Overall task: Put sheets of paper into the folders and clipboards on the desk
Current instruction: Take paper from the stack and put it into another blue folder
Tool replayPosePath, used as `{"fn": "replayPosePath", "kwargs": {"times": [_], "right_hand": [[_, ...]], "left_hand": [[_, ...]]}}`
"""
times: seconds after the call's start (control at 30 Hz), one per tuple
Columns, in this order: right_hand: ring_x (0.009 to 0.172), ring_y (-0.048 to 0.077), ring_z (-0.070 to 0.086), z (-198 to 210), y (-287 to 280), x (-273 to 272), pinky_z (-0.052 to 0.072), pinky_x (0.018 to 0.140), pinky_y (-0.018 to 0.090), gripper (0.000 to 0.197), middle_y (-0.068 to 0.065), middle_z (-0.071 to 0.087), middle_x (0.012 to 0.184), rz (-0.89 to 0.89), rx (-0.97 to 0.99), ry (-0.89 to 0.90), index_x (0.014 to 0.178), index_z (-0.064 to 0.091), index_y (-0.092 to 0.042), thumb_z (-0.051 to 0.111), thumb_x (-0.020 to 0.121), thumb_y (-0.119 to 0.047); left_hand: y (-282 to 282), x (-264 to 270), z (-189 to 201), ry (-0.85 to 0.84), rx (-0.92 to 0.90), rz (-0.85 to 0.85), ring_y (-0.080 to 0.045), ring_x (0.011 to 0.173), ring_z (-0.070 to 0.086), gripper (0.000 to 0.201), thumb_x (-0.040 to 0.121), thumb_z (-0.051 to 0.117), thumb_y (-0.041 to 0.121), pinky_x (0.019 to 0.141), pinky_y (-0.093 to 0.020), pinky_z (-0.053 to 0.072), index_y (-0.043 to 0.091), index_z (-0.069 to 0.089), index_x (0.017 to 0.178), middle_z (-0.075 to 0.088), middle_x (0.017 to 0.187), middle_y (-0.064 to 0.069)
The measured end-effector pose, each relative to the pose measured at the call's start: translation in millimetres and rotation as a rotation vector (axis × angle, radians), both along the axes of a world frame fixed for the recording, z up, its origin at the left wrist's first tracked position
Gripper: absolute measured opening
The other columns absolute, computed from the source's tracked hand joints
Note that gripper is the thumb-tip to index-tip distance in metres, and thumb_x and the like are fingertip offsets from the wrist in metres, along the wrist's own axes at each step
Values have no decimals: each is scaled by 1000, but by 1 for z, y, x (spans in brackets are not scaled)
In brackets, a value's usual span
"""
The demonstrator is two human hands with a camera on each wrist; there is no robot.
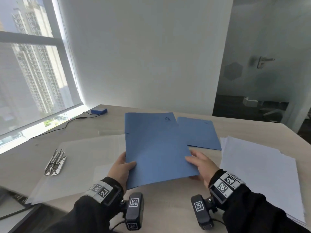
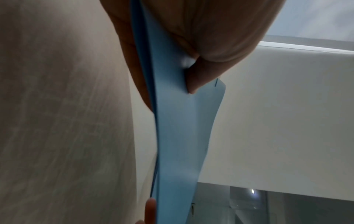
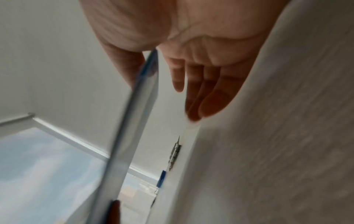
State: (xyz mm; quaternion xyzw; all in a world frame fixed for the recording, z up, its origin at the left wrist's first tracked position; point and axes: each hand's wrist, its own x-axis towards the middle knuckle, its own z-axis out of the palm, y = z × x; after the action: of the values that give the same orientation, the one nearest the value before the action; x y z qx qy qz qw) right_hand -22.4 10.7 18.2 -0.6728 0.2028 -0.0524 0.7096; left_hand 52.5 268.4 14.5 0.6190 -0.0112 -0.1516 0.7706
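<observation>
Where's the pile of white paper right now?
In the head view, the white paper pile lies at the right side of the desk, just right of the right hand and the flat-lying blue folder.

two blue folders (image 1: 156,148) (image 1: 200,133), one paper stack (image 1: 262,165)

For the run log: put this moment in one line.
left hand pinches blue folder; right hand thumb on it, fingers straight beneath; second folder flat on desk

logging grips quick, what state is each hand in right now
Left hand: holding the blue folder, thumb on top, fingers beneath.
Right hand: open, thumb on the folder's right edge, fingers straight and off it.
</observation>
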Motion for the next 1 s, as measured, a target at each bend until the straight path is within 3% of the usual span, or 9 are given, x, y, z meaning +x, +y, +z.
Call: {"fn": "replayPosePath", "kwargs": {"times": [0.13, 0.27, 0.33, 0.47, 0.6, 0.73, 0.83, 0.93, 1.0], "right_hand": [[68, 22, 62, 4, 5, -9, 43, 43, 24, 26, 8, 70, 94, 56, 39, -24, 111, 63, -27, 54, 92, -13], [74, 22, 60, 6, -10, -15, 39, 44, 24, 28, 5, 71, 95, -23, -114, -106, 110, 65, -30, 54, 91, -13], [75, 22, 61, 6, -18, -19, 38, 46, 23, 27, 2, 73, 96, -39, -150, -141, 110, 66, -31, 56, 89, -16], [74, 21, 65, 6, -28, -24, 35, 46, 22, 27, -2, 77, 95, -30, -177, -208, 106, 70, -32, 61, 83, -23], [76, 28, 67, 3, -31, -27, 37, 53, 27, 30, 4, 77, 100, 18, -145, -271, 104, 73, -32, 56, 91, -10], [95, 34, 71, 0, -35, -29, 49, 78, 49, 31, 8, 76, 106, 60, -87, -314, 105, 75, -23, 55, 92, -3], [100, 37, 69, -3, -38, -29, 47, 85, 55, 30, 9, 76, 106, 65, -92, -310, 106, 74, -21, 55, 92, -3], [97, 39, 69, -6, -39, -29, 46, 78, 56, 28, 10, 76, 104, 47, -73, -300, 105, 74, -20, 56, 92, -4], [91, 37, 70, -6, -37, -28, 45, 68, 44, 28, 11, 76, 103, 35, -47, -300, 104, 74, -21, 56, 92, -5]], "left_hand": [[-10, -1, 6, -64, 107, 11, -34, 92, 67, 32, 93, 48, -3, 84, -49, 55, 19, 56, 115, 68, 113, -14], [-5, 0, 19, -46, 543, -186, -22, 74, 68, 22, 92, 57, 24, 56, -30, 52, 14, 61, 111, 69, 99, -5], [0, 5, 25, -206, 747, -125, -21, 76, 69, 19, 88, 59, 28, 54, -25, 47, 16, 67, 101, 71, 96, -4], [8, 19, 41, -589, 959, 237, -21, 106, 59, 20, 86, 60, 35, 89, -32, 43, 29, 65, 104, 62, 116, 3], [11, 26, 47, -556, 1253, 205, -19, 124, 50, 41, 89, 42, 55, 103, -43, 29, 37, 55, 122, 56, 129, 12], [11, 33, 42, -485, 1026, 75, -30, 83, 63, 30, 91, 48, 41, 81, -41, 50, 15, 54, 77, 66, 81, -6], [7, 26, 43, -403, 884, 44, -26, 65, 57, 28, 92, 48, 33, 61, -37, 50, 8, 53, 80, 59, 76, -8], [-8, 14, 44, -129, 402, -3, -26, 70, 60, 16, 96, 42, 22, 57, -36, 52, 9, 52, 94, 56, 85, -9], [-17, 6, 46, 4, 119, 28, -30, 72, 61, 20, 93, 41, 14, 57, -37, 53, 8, 56, 104, 59, 91, -12]]}}
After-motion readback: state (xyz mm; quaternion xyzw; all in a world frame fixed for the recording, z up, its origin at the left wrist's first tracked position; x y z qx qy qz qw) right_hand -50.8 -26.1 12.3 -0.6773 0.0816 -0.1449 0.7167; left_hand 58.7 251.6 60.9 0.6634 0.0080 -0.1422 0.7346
